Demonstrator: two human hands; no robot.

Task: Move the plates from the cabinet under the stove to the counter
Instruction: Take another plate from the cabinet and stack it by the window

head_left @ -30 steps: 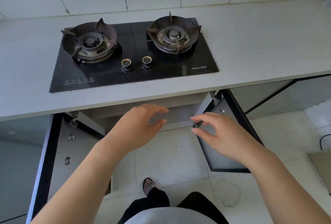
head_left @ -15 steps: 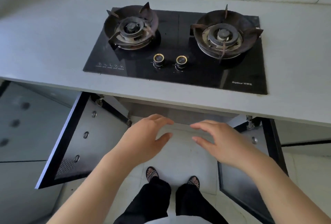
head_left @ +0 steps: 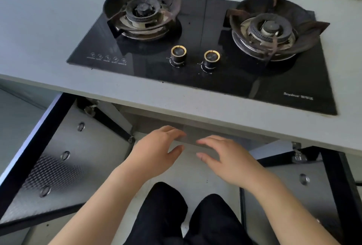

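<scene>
We see no plates: the cabinet (head_left: 156, 121) interior, centre frame, lies hidden under the counter (head_left: 39, 39) edge, so their facing and long axis cannot be told. Against a second ago, the right hand (head_left: 229, 158) is off the right door (head_left: 293, 190) and level with the left hand (head_left: 156, 150) before the opening. Both hands are empty, fingers loosely spread. Both doors stand open, the left door (head_left: 64, 158) at lower left. We judge access gained, retrieval not begun.
</scene>
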